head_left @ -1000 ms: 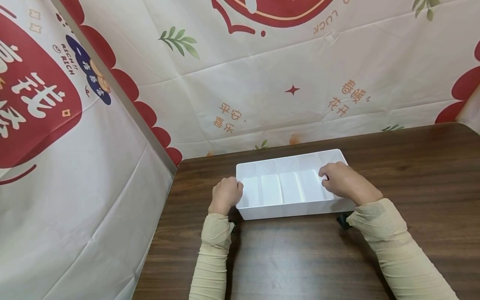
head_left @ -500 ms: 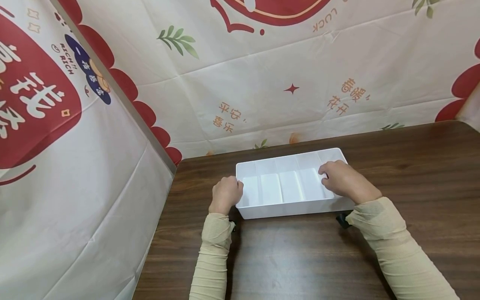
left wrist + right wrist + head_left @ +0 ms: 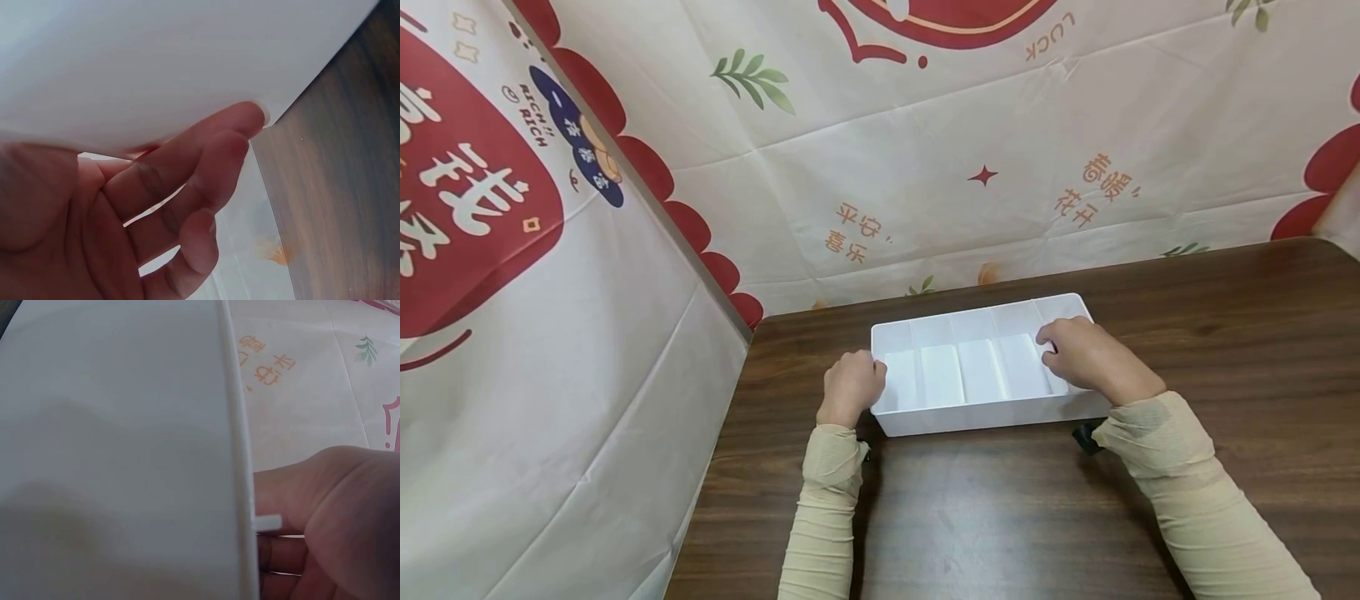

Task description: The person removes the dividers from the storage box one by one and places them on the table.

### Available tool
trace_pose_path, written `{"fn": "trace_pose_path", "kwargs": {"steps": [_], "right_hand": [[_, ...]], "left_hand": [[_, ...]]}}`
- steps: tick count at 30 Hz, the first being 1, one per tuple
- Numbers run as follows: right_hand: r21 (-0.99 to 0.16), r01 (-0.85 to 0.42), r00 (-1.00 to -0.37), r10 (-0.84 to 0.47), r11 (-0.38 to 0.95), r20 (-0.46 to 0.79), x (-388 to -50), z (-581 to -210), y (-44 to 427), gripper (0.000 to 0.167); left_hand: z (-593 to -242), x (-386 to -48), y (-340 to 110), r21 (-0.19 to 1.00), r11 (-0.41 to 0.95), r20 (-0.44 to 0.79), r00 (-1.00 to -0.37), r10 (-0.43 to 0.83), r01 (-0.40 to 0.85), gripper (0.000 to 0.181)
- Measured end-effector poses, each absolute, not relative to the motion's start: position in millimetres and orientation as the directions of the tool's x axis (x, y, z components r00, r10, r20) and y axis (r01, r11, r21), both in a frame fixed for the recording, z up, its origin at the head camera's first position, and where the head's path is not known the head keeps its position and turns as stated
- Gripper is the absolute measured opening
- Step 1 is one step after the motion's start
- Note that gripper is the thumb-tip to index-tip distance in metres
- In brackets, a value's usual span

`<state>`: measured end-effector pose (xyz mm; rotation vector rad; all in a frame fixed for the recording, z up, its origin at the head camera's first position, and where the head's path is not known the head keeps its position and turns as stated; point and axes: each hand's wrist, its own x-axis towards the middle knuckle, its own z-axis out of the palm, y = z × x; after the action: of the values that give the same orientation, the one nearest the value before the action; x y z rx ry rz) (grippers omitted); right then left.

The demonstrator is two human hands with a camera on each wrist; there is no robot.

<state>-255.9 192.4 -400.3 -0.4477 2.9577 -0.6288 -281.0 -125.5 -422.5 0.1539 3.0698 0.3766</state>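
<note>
A white plastic box (image 3: 977,413) divided into several compartments sits on the brown table, its long side towards me. My left hand (image 3: 853,383) grips the wall at its left end. In the left wrist view, curled fingers of the left hand (image 3: 187,175) lie along the outside of the box (image 3: 169,69). My right hand (image 3: 1090,358) reaches over the near rim at the right end. From the right wrist, the box's front wall (image 3: 119,444) fills the left half, and a thin white divider (image 3: 269,523) shows between thumb and fingers, pinched there. The right fingertips are hidden.
The dark wood table (image 3: 970,508) extends in front of the box and to its right. Behind it hangs a white printed cloth (image 3: 925,167). Another printed cloth (image 3: 587,400) hangs along the left side of the table.
</note>
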Motion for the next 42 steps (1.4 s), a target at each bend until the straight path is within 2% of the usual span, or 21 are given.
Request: {"fn": "trace_pose_path", "kwargs": {"steps": [42], "right_hand": [[-0.420, -0.304, -0.950, -0.305, 0.855, 0.068, -254.1, -390.6, 194.9, 0.028]], "left_hand": [[-422.2, -282.4, -127.5, 0.270, 0.958, -0.044, -0.993, 0.110, 0.095, 0.038]]}}
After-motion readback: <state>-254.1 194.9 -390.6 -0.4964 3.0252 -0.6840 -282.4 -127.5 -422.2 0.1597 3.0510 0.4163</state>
